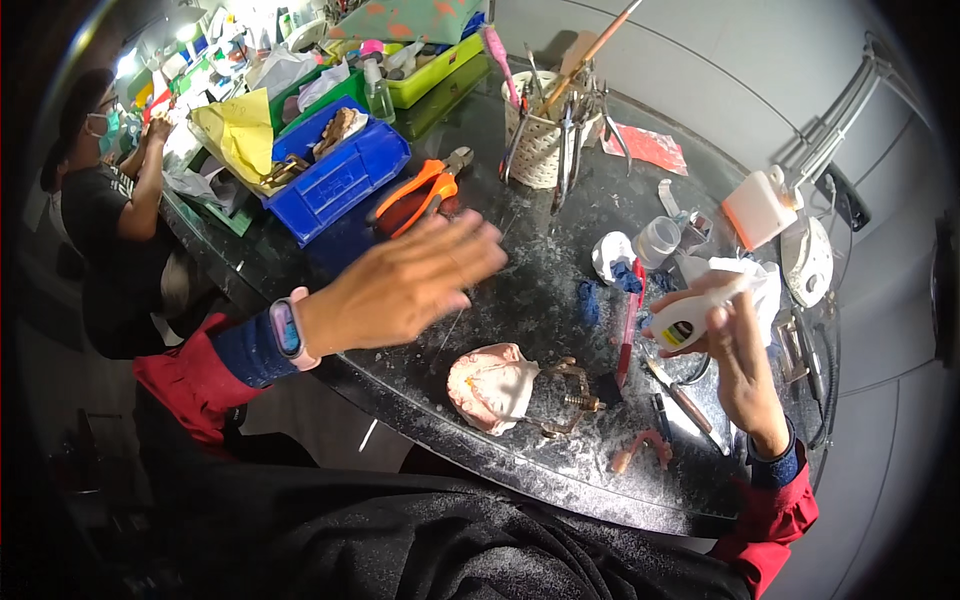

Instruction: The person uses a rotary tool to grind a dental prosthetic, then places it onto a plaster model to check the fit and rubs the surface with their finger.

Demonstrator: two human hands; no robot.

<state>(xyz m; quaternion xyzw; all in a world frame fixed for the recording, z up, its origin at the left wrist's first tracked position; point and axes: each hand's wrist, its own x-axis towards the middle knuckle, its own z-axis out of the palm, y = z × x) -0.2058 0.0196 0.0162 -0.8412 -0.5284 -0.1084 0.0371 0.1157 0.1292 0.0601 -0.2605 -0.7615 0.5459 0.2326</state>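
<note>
My left hand (405, 285) is held over the table with its fingers stretched out and nothing in it, slightly blurred. In my right hand (742, 365) is a small white squeeze bottle (682, 326) with a yellow and black label, tilted, its pale nozzle at the fingers. Between the hands, near the table's front edge, a pinkish plaster dental model (492, 388) sits attached to a brass-coloured metal articulator (572, 402). A pink horseshoe-shaped denture piece (642, 452) lies to its right. Below the bottle rest a knife-like hand tool (686, 404) and a red-handled brush (626, 345).
Orange-handled cutters (422, 192) and a blue bin (340, 175) are at the left. Behind stands a white woven basket (535, 150) of pliers and tools. A clear cup (657, 243) and white container (760, 208) stand right. A masked person (110, 215) works far left.
</note>
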